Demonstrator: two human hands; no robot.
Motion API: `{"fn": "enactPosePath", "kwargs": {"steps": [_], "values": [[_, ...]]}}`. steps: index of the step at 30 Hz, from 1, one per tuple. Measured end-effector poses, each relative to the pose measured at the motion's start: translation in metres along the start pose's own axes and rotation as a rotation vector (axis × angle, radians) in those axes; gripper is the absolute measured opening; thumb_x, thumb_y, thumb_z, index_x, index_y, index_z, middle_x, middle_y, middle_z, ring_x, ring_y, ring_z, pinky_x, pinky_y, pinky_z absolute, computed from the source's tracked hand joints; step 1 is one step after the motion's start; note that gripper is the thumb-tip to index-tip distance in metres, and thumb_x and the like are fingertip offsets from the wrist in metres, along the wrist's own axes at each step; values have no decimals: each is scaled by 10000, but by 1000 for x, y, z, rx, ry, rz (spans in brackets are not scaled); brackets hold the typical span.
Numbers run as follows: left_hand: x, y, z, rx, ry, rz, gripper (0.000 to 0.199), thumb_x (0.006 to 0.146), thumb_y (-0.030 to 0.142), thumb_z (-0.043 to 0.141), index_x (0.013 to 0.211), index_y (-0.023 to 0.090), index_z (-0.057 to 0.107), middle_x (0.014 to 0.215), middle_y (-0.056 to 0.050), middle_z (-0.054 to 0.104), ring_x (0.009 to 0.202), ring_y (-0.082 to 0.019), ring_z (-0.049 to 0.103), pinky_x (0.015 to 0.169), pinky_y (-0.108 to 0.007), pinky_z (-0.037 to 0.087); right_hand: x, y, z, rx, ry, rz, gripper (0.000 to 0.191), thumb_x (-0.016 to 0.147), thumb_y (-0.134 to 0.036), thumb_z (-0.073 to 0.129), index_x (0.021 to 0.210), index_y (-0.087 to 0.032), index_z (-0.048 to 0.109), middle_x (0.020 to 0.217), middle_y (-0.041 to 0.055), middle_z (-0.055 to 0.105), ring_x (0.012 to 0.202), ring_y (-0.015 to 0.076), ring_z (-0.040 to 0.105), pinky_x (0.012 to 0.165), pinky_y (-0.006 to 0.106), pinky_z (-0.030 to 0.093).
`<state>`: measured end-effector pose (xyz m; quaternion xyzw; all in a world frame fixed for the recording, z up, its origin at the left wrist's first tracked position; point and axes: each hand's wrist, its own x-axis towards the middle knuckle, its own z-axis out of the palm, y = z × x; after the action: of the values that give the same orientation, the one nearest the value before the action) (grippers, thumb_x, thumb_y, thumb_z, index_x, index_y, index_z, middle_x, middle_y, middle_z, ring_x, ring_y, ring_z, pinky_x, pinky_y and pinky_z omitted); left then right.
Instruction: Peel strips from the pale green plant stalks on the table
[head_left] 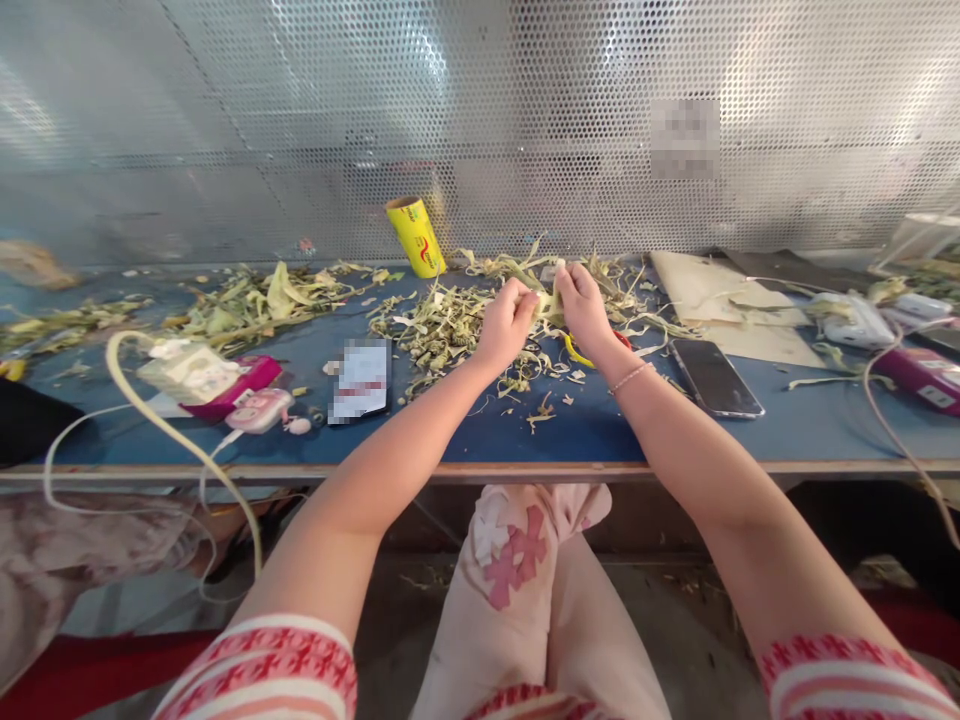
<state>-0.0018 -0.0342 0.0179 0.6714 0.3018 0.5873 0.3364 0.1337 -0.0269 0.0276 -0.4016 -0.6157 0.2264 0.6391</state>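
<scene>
Both hands are close together over a heap of dried greenish plant pieces (442,325) on the blue table (480,435). My left hand (508,318) is closed in a pinch on a pale green plant piece (550,306). On the right side of that piece, the fingers of my right hand (581,300) are also closed on it. Under my right wrist lies something with yellow and red loops (576,350), partly hidden by the arm.
A yellow tube (417,237) stands tilted by the perforated metal wall (480,120). A light-screened device (361,380) lies left, a dark phone (716,378) right. Further left are a pink box (236,388), a pale cable (180,430) and another plant heap (262,303). Brown sheets (720,290) lie back right.
</scene>
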Motion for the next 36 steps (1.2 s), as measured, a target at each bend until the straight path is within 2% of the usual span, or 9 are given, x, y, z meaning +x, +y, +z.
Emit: {"fn": "enactPosePath", "kwargs": {"steps": [5,10,14,17,24,26,31,36], "values": [[0,-1,2,29,53,14,165,855,325,576,733,216,559,545,29,427,540,-96,437,585,-267,348,3,0,-3,-17,77,-3,358,882,-497,472,681,-223,360,642,-25,322,603,111,308,565,271,305],[8,-13,-1,47,200,-1,246,871,445,524,771,220,521,549,44,388,480,-76,399,495,-233,337,5,4,-2,-74,95,-69,375,861,-507,519,679,-224,354,616,-42,258,575,94,277,537,255,285],[14,-21,-5,32,243,-18,315,883,514,460,773,219,481,520,64,321,405,-63,337,427,-224,296,7,8,-2,-129,99,-110,356,870,-527,495,711,-228,385,606,-49,255,553,93,258,529,263,284],[15,-21,-6,28,185,-2,329,888,514,450,746,218,448,506,70,314,374,-55,321,402,-221,274,9,12,-4,-171,108,-152,342,882,-535,467,738,-231,409,610,-45,268,560,102,269,538,273,292],[6,-3,-2,154,-86,85,269,882,385,529,700,209,437,492,63,348,415,-60,350,434,-220,270,19,27,-17,-249,208,-173,378,895,-575,404,761,-224,441,607,-41,308,565,111,326,553,283,322],[4,0,0,173,-113,86,256,886,363,526,700,209,442,487,63,345,422,-64,357,442,-221,277,22,34,-19,-252,241,-197,399,897,-596,373,776,-223,444,620,-36,309,577,118,341,559,287,332],[8,-2,-2,142,36,26,280,870,400,545,698,205,440,518,55,358,426,-58,371,433,-215,288,28,46,-23,-247,235,-216,412,904,-610,329,819,-226,453,649,-23,320,585,131,360,550,291,339],[17,-13,-8,41,211,-100,370,844,546,507,727,207,417,507,76,293,347,-31,306,356,-201,236,28,41,-21,-265,175,-187,397,901,-598,358,820,-225,463,654,-16,374,590,128,369,554,293,355]]}}
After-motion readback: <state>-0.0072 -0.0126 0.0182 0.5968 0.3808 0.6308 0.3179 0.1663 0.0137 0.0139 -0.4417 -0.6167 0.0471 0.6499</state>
